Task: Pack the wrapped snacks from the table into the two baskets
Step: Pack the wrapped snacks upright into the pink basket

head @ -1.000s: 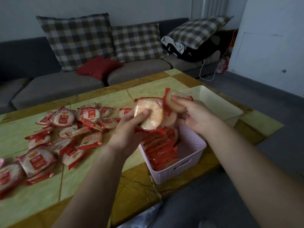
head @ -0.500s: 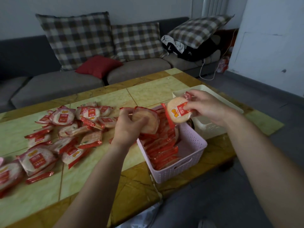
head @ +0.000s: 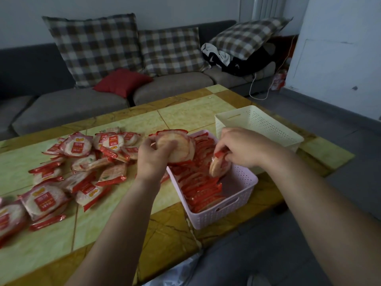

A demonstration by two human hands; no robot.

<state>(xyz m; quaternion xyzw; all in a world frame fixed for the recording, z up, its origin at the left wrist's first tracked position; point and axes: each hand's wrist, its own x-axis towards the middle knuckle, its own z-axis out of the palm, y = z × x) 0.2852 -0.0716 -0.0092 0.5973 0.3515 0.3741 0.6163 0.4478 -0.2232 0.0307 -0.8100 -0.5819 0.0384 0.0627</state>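
Mid-packing. The right hand [head: 245,149] pinches one snack [head: 219,167] in its fingers, edge-down over the pink basket [head: 231,207], at 3 o'clock of its packed row [head: 198,182]. The left hand [head: 152,159] grips a stack [head: 177,147] in curled fingers at the basket's 11 o'clock. Next, I judge: slot the snack upright beside the row. A pile [head: 82,162] waits on the counter [head: 123,223] at 9 o'clock.

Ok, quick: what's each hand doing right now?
Left hand: grips a few wrapped snacks.
Right hand: pinches a single snack, lowered into the pink basket.

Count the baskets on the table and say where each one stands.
2. The pink basket stands at the table's near edge; the cream basket stands just behind it, farther right. None seems hidden.
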